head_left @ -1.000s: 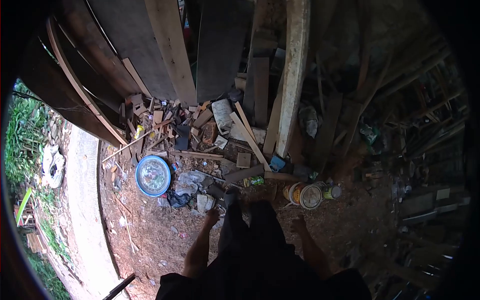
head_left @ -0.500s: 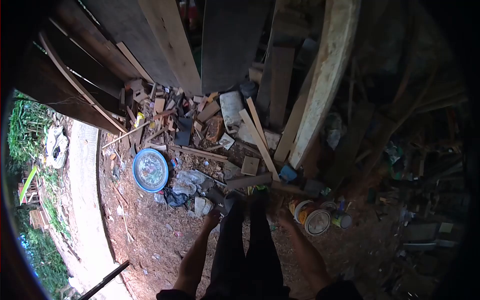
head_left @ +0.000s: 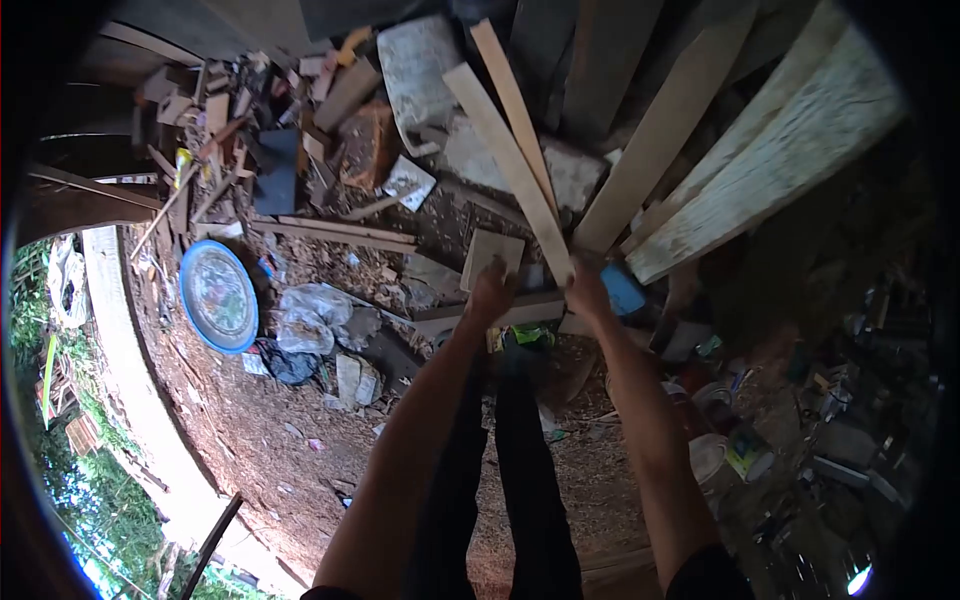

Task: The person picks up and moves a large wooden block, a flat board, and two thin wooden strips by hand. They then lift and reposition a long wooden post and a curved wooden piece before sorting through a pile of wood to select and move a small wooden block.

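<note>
- Right grip (head_left: 586,292) is down at the lower end of the long pale plank (head_left: 510,170), and whether it's closed on the wood, I can't tell!
- Left grip (head_left: 490,292) is over the small square board (head_left: 490,246), closure unclear too.
- Blue object (head_left: 622,290), just beside the right grip.
- Farther out, a blue-rimmed basin (head_left: 219,297) sits near crumpled clear plastic (head_left: 308,315).

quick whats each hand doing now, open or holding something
Left hand: over the small wooden block's edge; grip cannot be told.
Right hand: at the long plank's lower end; grip cannot be told.
</note>
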`<action>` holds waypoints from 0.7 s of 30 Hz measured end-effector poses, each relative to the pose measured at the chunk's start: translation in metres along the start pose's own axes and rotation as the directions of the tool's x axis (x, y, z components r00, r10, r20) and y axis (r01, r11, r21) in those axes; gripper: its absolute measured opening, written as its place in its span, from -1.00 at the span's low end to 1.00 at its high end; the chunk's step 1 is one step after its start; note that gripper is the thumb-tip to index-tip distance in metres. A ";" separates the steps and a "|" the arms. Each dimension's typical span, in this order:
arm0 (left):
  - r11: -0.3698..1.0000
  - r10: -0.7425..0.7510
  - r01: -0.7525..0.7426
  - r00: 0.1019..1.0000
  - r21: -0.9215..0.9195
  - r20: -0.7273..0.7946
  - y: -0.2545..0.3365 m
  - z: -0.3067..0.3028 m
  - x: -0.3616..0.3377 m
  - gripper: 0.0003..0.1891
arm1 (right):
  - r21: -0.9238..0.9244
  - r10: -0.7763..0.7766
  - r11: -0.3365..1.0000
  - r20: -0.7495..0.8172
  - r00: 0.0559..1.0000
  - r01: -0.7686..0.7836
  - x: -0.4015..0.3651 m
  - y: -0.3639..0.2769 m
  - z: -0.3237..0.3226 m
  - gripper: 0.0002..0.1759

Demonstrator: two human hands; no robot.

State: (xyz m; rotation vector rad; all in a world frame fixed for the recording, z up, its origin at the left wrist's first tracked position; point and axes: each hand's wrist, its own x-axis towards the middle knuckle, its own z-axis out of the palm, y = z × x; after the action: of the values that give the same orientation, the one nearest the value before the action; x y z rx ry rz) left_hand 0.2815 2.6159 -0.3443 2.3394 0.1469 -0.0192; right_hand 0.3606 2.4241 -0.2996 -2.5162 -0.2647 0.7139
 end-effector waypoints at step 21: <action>0.305 -0.646 0.356 0.759 -0.884 0.083 0.103 -0.100 0.036 -0.61 | 0.346 -0.244 0.904 -0.061 0.968 0.250 -0.011 -0.117 -0.056 -0.80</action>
State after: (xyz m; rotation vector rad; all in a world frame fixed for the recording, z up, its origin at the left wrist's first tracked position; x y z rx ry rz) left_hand 0.3261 2.6195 -0.2028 1.1338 0.8631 0.0743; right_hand 0.3760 2.4971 -0.1932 -2.1000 -0.4046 0.5791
